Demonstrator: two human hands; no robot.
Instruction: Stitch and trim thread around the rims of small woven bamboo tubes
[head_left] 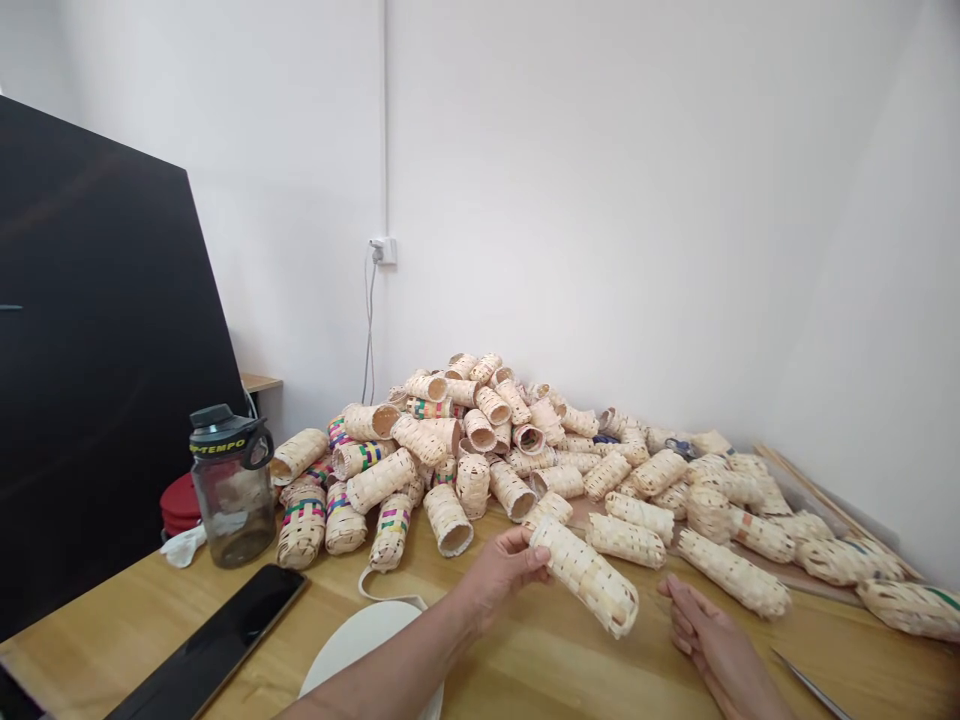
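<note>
A pale woven tube-shaped basket [589, 580] is held at its upper left end by my left hand [510, 570], thumb in front. It tilts down to the right above the wooden table [555, 670]. Just right of its lower end is my right hand [709, 640], apart from it. Those fingers are curled and drawn together; whatever they may pinch does not show. Behind both hands lies a large heap of similar woven tubes [480, 430], some with coloured bands and several with open ends facing me.
A white round coil [367, 640] with a loose strip lies under my left forearm. Left of it are a black phone-like slab [217, 640], a grey water bottle [234, 490] and a red object [180, 503]. A pointed metal tool [810, 685] rests at the lower right.
</note>
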